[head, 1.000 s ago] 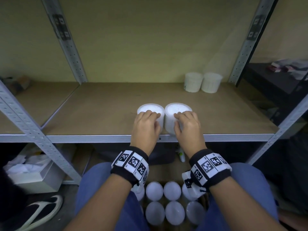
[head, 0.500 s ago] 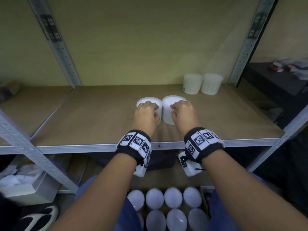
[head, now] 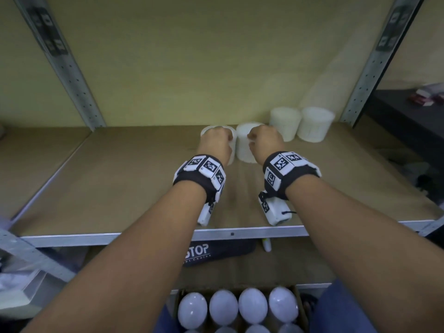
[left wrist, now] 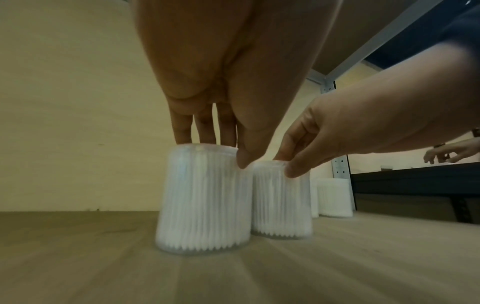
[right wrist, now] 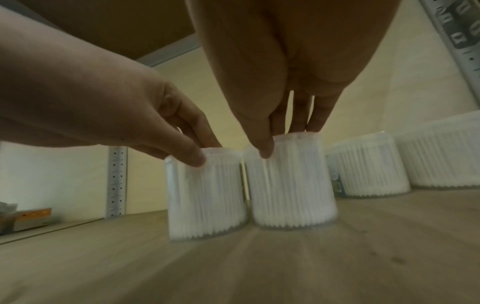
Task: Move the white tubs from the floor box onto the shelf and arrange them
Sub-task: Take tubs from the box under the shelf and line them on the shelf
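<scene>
Here both forearms reach straight out over the shelf, wrists bent down. The left hand pinches the rim of the left tub between thumb and fingers at about 12 o'clock, and the right hand likewise clamps the right tub just beside it. Both tubs stand upright on the shelf, with two more tubs at 1 o'clock and others in the floor box at 6 o'clock.

Probably a stockroom: bare metal shelving.

four white tubs upright on shelf
</scene>
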{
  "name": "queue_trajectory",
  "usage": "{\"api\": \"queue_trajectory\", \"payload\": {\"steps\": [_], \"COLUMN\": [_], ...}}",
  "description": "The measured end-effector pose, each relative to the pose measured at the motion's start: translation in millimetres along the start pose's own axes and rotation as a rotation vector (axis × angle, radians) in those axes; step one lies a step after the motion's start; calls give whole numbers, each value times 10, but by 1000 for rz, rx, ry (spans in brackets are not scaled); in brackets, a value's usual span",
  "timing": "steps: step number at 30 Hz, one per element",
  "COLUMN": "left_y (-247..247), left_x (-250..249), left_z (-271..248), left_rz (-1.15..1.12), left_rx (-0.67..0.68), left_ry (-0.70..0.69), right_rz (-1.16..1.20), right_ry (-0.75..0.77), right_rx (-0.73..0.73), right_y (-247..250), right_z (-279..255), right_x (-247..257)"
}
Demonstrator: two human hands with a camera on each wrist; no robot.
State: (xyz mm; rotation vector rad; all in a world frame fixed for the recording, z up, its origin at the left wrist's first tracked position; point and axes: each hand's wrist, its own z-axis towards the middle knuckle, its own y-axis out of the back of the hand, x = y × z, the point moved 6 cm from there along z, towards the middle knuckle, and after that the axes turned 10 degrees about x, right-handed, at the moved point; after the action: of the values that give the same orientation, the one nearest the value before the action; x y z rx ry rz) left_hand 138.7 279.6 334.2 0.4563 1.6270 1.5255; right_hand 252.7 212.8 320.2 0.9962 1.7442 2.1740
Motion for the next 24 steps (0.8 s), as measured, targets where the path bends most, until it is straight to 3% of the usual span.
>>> {"api": "queue_trajectory", "payload": {"steps": [12, 24], "left_y": [-98, -131], "left_x": [85, 156], "left_z": [710, 1102], "left_rz": [-34, -47], "left_rx": [-19, -23], "left_ry": [-28, -32], "right_rz": [-43, -136], "right_ry": [-15, -23], "right_rx": [22, -13], "right_y": [-4, -25], "right_z": [648, 899], "right_x": [-90, -127]}}
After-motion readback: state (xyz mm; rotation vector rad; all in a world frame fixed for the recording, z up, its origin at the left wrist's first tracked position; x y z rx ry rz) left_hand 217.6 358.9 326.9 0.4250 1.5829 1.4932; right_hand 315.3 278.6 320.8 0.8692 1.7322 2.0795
